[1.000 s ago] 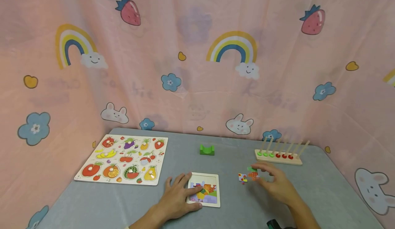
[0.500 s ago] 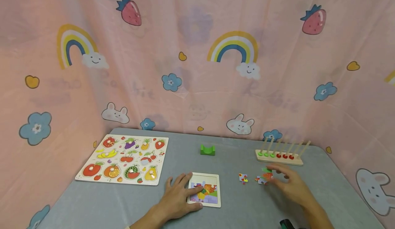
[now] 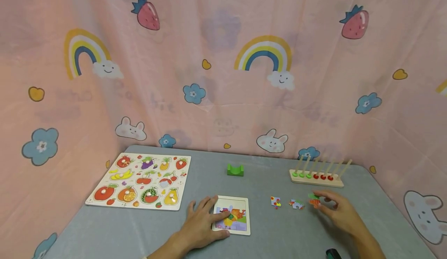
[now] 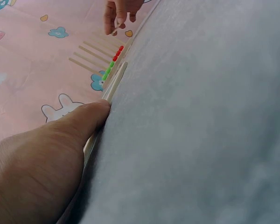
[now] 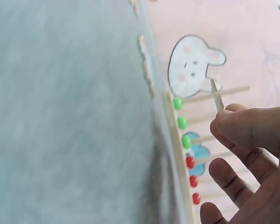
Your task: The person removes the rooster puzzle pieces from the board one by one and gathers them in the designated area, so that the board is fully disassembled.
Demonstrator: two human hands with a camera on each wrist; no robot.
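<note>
My right hand pinches a jigsaw piece, green and orange-red, between thumb and forefinger; in the right wrist view the piece shows edge-on, off the table. Left of it, two more jigsaw pieces lie on the table: a mostly lilac one and one with a red-and-yellow pattern. My left hand rests with spread fingers on the left side of a square wooden puzzle tray. Its forefinger lies over the picture of fitted pieces, and the thumb touches the tray's near edge.
A fruit peg-puzzle board lies at the left. Behind the tray stands a small green block with a curved notch. A wooden peg stand with green and red beads is at the back right. A patterned pink curtain hangs behind the table.
My right hand has moved right with the green and orange-red piece, drawing away from the other two, and the lilac piece has come into full view. The left hand stays on the tray.
</note>
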